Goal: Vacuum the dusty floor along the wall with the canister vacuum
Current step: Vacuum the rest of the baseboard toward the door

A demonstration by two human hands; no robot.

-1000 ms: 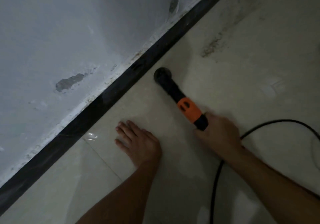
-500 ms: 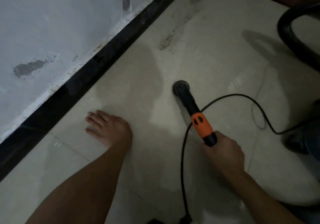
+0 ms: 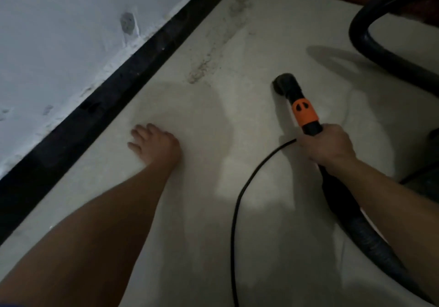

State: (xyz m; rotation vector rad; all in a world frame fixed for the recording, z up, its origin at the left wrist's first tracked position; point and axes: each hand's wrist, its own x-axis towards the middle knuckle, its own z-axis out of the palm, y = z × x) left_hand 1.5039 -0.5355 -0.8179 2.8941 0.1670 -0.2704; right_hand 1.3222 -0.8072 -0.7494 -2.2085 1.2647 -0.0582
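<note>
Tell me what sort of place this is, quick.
Probably an indoor room seen at floor level, maybe unfinished or neglected: pale floor tiles, a black skirting under a white wall with chipped patches, and a dust streak near it.

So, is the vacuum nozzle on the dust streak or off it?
Off it: the nozzle rests apart from the dust streak, bare floor between them.

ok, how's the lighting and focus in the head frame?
Head view: dim and grainy, one brighter patch on the floor beside the cord; left hand looks blurred; hose throws a diffuse shadow; dust streak near the baseboard is readable.
</note>
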